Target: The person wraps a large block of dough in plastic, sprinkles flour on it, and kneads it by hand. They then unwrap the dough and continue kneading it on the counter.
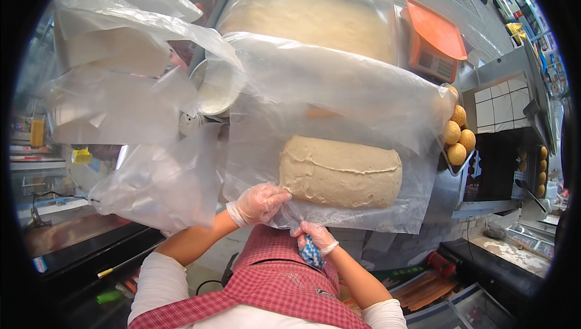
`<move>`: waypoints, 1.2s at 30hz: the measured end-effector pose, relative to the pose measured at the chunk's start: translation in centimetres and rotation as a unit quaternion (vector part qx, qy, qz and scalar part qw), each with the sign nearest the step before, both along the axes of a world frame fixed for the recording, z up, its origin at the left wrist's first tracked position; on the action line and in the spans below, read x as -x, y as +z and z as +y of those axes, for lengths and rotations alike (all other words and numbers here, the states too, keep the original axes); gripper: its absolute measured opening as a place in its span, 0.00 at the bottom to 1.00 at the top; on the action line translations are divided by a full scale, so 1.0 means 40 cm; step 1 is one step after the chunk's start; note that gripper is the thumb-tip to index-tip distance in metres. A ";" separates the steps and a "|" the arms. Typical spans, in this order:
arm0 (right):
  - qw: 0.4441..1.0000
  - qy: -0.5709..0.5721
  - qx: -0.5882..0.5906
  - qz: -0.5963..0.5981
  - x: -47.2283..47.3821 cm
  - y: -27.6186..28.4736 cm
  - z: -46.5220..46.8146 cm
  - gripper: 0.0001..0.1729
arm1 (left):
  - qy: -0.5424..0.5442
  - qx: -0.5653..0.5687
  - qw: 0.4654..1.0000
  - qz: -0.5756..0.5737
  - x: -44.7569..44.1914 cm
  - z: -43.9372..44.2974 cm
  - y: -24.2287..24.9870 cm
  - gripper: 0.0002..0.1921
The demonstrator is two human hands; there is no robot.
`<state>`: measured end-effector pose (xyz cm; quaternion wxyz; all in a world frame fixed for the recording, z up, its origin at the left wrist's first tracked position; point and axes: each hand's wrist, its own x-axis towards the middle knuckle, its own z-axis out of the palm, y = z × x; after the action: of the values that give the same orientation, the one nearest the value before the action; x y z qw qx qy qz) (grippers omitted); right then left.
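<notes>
A thick log of pale dough (340, 172) lies on a clear plastic sheet (411, 206), with a seam running along its top. My left hand (259, 203), in a clear disposable glove, has its fingers closed at the near left corner of the dough; whether they pinch the sheet or the dough's edge cannot be told. To its right, my gloved right hand (316, 237) grips a blue-and-white patterned cloth (311, 253) against the apron. Its fingertips are also at the sheet's near edge. Beyond the log, a loose fold of plastic film (317, 70) stretches across the work surface.
A large film-covered slab of dough (313, 16) sits at the back. Right of it stand an orange weighing scale (433, 34) and a tray of round sesame-coated balls (456, 134). At left, plastic bags (113, 102) hang beside a tub of white powder (218, 95).
</notes>
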<state>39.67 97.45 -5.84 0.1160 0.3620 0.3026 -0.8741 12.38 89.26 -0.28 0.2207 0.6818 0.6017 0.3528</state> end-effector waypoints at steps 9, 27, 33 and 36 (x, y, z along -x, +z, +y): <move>1.000 0.014 0.012 0.019 0.019 0.073 0.047 0.31 | -0.061 0.018 0.996 0.067 -0.015 -0.007 0.029 0.18; 0.999 0.041 0.002 0.011 0.030 0.103 0.073 0.31 | -0.125 0.055 0.989 0.059 -0.044 -0.067 0.074 0.30; 0.999 0.046 -0.004 0.004 0.038 0.117 0.082 0.31 | -0.042 0.102 0.989 0.103 -0.072 -0.062 0.080 0.38; 0.999 0.053 -0.011 0.004 0.040 0.124 0.085 0.32 | -0.043 0.104 0.988 0.107 -0.073 -0.062 0.085 0.38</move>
<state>38.08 100.85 -0.87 0.1571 0.3433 0.3313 -0.8647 15.32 86.79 3.10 0.2401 0.7140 0.6254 0.2035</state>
